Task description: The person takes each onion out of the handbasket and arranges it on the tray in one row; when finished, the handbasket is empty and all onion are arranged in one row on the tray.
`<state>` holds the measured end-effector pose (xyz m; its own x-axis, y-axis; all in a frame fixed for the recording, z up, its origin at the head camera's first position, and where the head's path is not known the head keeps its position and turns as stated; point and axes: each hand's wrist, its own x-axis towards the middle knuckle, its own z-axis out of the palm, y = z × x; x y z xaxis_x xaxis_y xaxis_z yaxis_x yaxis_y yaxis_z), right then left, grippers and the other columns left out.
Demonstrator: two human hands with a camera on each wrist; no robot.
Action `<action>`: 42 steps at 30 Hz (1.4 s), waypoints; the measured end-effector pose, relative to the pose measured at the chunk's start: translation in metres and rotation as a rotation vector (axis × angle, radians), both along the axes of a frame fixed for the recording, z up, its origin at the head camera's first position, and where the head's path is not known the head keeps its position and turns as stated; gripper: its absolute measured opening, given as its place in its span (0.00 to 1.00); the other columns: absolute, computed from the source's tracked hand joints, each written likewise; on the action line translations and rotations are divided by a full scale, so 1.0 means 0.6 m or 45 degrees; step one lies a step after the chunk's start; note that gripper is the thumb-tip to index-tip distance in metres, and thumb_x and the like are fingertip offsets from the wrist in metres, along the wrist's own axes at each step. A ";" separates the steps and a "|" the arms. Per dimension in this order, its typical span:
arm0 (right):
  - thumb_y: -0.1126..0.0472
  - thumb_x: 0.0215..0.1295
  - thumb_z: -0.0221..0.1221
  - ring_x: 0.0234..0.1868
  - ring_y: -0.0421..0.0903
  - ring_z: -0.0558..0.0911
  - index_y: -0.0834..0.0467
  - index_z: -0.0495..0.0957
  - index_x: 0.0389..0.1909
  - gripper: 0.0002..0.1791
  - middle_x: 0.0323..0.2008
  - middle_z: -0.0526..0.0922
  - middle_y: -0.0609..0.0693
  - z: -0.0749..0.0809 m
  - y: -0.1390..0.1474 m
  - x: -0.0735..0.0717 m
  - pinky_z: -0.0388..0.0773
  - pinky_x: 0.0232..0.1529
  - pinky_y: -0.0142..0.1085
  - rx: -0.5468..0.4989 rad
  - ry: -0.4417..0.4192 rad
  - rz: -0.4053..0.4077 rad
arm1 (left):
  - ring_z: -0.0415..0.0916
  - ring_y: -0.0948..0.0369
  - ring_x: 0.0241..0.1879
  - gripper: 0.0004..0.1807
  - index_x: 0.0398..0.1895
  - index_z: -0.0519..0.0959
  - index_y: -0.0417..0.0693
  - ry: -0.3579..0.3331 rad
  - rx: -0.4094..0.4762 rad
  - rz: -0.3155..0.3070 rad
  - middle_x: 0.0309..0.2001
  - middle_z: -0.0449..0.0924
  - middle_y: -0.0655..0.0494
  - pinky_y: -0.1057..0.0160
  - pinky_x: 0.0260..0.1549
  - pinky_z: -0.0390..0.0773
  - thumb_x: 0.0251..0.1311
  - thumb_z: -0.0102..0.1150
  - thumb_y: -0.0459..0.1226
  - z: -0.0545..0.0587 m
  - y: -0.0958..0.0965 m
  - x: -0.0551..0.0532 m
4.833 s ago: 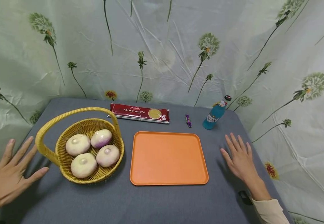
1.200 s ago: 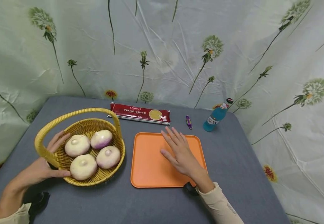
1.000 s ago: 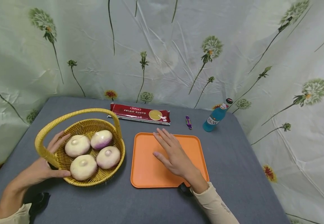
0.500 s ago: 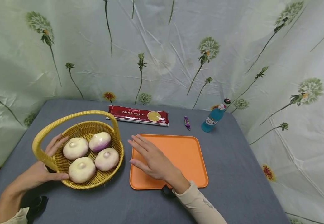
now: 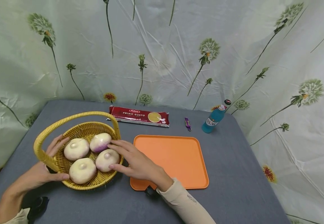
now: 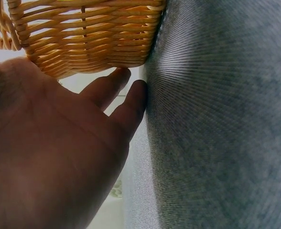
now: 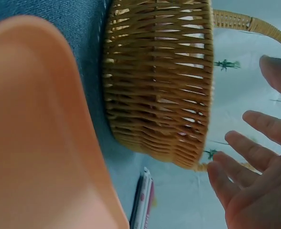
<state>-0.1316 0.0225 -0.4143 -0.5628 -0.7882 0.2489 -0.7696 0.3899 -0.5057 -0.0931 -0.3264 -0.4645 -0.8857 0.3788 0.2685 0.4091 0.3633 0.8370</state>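
Observation:
A yellow wicker basket (image 5: 93, 126) with an arched handle stands at the left of the table. It holds several round, cream-white vegetables tinged purple, like turnips, one at the front left (image 5: 82, 171) and one at the back right (image 5: 100, 142). My left hand (image 5: 37, 175) holds the basket's left side, thumb at the front rim and fingertips over the rim behind the handle. In the left wrist view two of its fingers stretch along the woven wall. My right hand (image 5: 136, 161) reaches over the right rim, fingers spread and holding nothing, around the right-hand turnip (image 5: 106, 158).
An orange tray (image 5: 173, 161) lies right of the basket, under my right forearm in the head view. Behind it are a red spaghetti packet (image 5: 138, 116), a small purple-wrapped candy (image 5: 188, 123) and a blue bottle (image 5: 213, 119). A floral cloth (image 5: 164, 62) hangs behind the table.
My left hand has come from beside the basket onto its side. My right hand has moved left from the table's right side, across the tray, to over the basket.

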 end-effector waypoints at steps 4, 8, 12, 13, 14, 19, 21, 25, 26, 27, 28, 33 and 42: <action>0.47 0.73 0.57 0.75 0.41 0.60 0.54 0.63 0.75 0.34 0.74 0.64 0.51 -0.007 -0.012 -0.005 0.57 0.73 0.33 0.018 -0.027 -0.003 | 0.28 0.72 0.76 0.68 0.81 0.44 0.42 -0.015 0.006 -0.004 0.80 0.29 0.55 0.83 0.60 0.36 0.34 0.76 0.23 -0.001 -0.001 0.000; 0.48 0.71 0.59 0.73 0.43 0.63 0.52 0.67 0.73 0.32 0.72 0.67 0.51 -0.013 -0.019 -0.011 0.60 0.71 0.34 0.026 -0.013 -0.007 | 0.27 0.73 0.76 0.68 0.81 0.44 0.43 -0.026 -0.004 -0.002 0.81 0.27 0.55 0.83 0.59 0.36 0.35 0.75 0.23 -0.002 0.000 0.001; 0.46 0.71 0.59 0.73 0.46 0.63 0.49 0.68 0.72 0.31 0.73 0.66 0.52 -0.018 -0.024 -0.016 0.60 0.71 0.35 0.091 0.038 -0.008 | 0.26 0.73 0.76 0.68 0.81 0.44 0.43 -0.033 -0.013 0.008 0.81 0.27 0.57 0.83 0.59 0.36 0.35 0.76 0.24 -0.003 0.000 0.001; 0.46 0.71 0.59 0.73 0.47 0.63 0.49 0.68 0.72 0.31 0.73 0.66 0.53 -0.017 -0.025 -0.016 0.60 0.72 0.36 0.112 0.052 -0.007 | 0.26 0.73 0.76 0.68 0.81 0.44 0.43 -0.033 -0.012 0.007 0.81 0.27 0.57 0.83 0.59 0.36 0.35 0.76 0.24 -0.003 0.000 0.001; 0.45 0.71 0.59 0.73 0.48 0.63 0.48 0.68 0.72 0.31 0.73 0.65 0.53 -0.017 -0.026 -0.017 0.59 0.72 0.36 0.129 0.061 -0.006 | 0.26 0.73 0.76 0.68 0.81 0.44 0.43 -0.034 -0.009 0.006 0.81 0.27 0.57 0.83 0.59 0.36 0.35 0.75 0.24 -0.002 0.000 0.001; 0.43 0.71 0.59 0.72 0.50 0.63 0.46 0.68 0.73 0.32 0.73 0.65 0.54 -0.014 -0.033 -0.017 0.60 0.71 0.38 0.218 0.112 -0.017 | 0.26 0.73 0.76 0.67 0.81 0.44 0.43 -0.028 -0.008 0.000 0.81 0.27 0.56 0.83 0.59 0.35 0.37 0.75 0.25 -0.002 -0.001 -0.001; 0.42 0.71 0.58 0.72 0.51 0.63 0.45 0.67 0.73 0.32 0.73 0.66 0.54 -0.014 -0.036 -0.017 0.61 0.71 0.39 0.257 0.141 -0.028 | 0.26 0.73 0.76 0.67 0.81 0.44 0.43 -0.025 -0.009 0.003 0.81 0.27 0.56 0.83 0.59 0.35 0.37 0.75 0.25 -0.002 -0.001 -0.001; 0.41 0.70 0.59 0.71 0.52 0.63 0.44 0.68 0.72 0.32 0.70 0.68 0.54 -0.018 -0.043 -0.015 0.62 0.70 0.41 0.307 0.174 -0.045 | 0.27 0.74 0.75 0.67 0.81 0.43 0.43 -0.035 -0.011 0.006 0.81 0.27 0.57 0.84 0.59 0.36 0.37 0.75 0.24 -0.002 0.000 0.000; 0.40 0.70 0.59 0.70 0.52 0.64 0.44 0.68 0.72 0.32 0.70 0.69 0.54 -0.019 -0.045 -0.015 0.62 0.70 0.41 0.317 0.187 -0.050 | 0.27 0.74 0.75 0.67 0.81 0.43 0.44 -0.041 -0.010 0.010 0.80 0.27 0.58 0.84 0.58 0.37 0.37 0.75 0.24 -0.002 0.000 0.001; 0.40 0.69 0.59 0.70 0.52 0.64 0.44 0.68 0.72 0.33 0.69 0.70 0.54 -0.019 -0.047 -0.014 0.62 0.70 0.41 0.323 0.191 -0.057 | 0.27 0.74 0.75 0.67 0.81 0.43 0.44 -0.045 -0.010 0.011 0.80 0.27 0.58 0.84 0.58 0.37 0.37 0.75 0.24 -0.002 0.001 0.001; 0.40 0.68 0.59 0.69 0.52 0.64 0.43 0.68 0.72 0.33 0.68 0.71 0.54 -0.019 -0.048 -0.013 0.62 0.69 0.42 0.329 0.192 -0.063 | 0.27 0.75 0.75 0.67 0.81 0.43 0.44 -0.049 -0.011 0.012 0.80 0.27 0.58 0.84 0.58 0.37 0.37 0.75 0.24 -0.002 0.001 0.002; 0.38 0.66 0.61 0.66 0.50 0.65 0.41 0.66 0.74 0.36 0.66 0.71 0.52 -0.015 -0.055 -0.010 0.64 0.67 0.42 0.362 0.184 -0.093 | 0.27 0.74 0.75 0.68 0.81 0.43 0.46 -0.053 -0.008 0.028 0.80 0.27 0.57 0.84 0.58 0.37 0.36 0.75 0.24 -0.001 0.001 0.003; 0.38 0.64 0.63 0.64 0.49 0.66 0.41 0.65 0.74 0.38 0.60 0.74 0.49 -0.014 -0.061 -0.008 0.64 0.64 0.40 0.392 0.172 -0.122 | 0.27 0.75 0.75 0.68 0.81 0.44 0.47 -0.052 -0.011 0.045 0.81 0.28 0.57 0.84 0.57 0.37 0.35 0.76 0.25 -0.003 -0.001 0.003</action>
